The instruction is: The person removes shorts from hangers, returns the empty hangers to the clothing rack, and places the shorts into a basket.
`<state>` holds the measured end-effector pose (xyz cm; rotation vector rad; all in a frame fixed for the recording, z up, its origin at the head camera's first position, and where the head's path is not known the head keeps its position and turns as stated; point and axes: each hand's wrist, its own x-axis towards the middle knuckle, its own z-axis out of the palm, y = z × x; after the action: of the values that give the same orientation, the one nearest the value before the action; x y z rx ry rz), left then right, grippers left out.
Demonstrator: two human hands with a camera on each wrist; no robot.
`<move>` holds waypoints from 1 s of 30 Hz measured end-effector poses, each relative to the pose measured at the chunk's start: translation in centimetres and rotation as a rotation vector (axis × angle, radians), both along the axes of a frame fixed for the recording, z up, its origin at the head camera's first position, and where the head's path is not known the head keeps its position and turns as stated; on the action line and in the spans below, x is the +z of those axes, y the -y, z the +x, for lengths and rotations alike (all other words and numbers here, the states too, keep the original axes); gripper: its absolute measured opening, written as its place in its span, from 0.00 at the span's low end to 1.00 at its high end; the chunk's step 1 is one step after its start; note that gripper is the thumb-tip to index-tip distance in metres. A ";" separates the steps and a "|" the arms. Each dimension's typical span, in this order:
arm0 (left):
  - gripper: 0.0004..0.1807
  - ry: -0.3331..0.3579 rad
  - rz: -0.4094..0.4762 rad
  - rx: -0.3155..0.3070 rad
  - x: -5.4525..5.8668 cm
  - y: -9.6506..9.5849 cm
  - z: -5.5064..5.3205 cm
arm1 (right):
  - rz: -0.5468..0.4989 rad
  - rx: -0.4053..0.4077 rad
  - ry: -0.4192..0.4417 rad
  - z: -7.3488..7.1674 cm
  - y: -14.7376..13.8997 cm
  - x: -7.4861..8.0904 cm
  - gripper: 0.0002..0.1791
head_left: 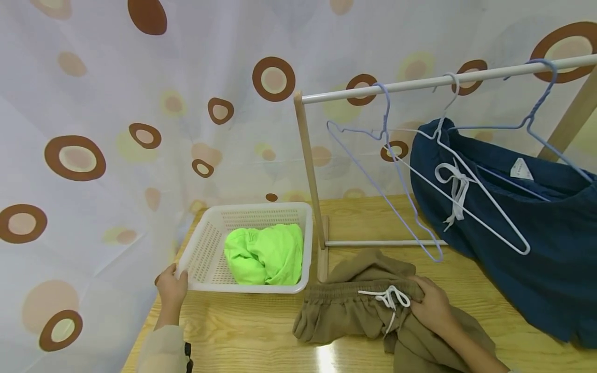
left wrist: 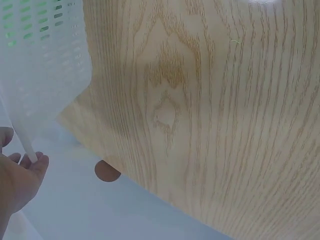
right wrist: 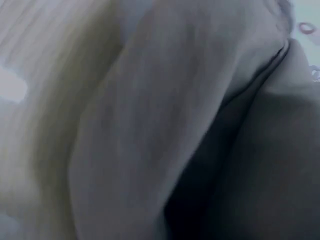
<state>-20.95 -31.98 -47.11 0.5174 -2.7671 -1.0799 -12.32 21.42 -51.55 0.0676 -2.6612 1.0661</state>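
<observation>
My left hand (head_left: pixel 172 286) grips the near left corner of a white plastic basket (head_left: pixel 198 286), fingers and thumb on either side of its rim, as the left wrist view also shows. A bright green garment (head_left: pixel 266 255) lies bunched inside the basket. To the right, my right hand (head_left: pixel 434 305) holds brown drawstring pants (head_left: pixel 345 311) by the waistband, beside the white bow. Brown cloth (right wrist: pixel 150 120) fills most of the right wrist view and hides that hand there.
A rack with a white rail (head_left: pixel 415 84) stands behind the pants. From it hang a lilac hanger (head_left: pixel 359 166), a white hanger (head_left: pixel 485 181) and a blue hanger (head_left: pixel 543 98) with navy pants (head_left: pixel 508 233). A dotted curtain (head_left: pixel 186 62) backs the wooden table (head_left: pixel 242 331).
</observation>
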 end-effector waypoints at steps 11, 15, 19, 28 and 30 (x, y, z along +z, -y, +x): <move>0.27 -0.020 -0.015 0.059 -0.8 0.6 0.3 | -0.230 -0.017 0.170 1.1 2.6 5.1 0.18; 0.27 -0.017 -0.001 0.058 -0.8 0.6 0.2 | -0.317 -0.014 0.162 1.4 3.6 6.4 0.22; 0.26 -0.019 -0.010 0.062 -0.9 0.5 0.2 | -0.350 0.006 0.052 1.5 4.4 7.2 0.22; 0.26 -0.042 -0.029 0.067 -0.6 0.4 0.1 | -0.433 0.056 -0.077 1.2 6.2 9.2 0.22; 0.26 -0.046 -0.027 0.069 -0.7 0.4 0.2 | -0.460 0.076 -0.115 1.0 6.8 9.9 0.22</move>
<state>-20.78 -32.40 -47.79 0.5724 -2.6992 -1.0243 -11.30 14.67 -41.67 0.1341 -2.2661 1.6165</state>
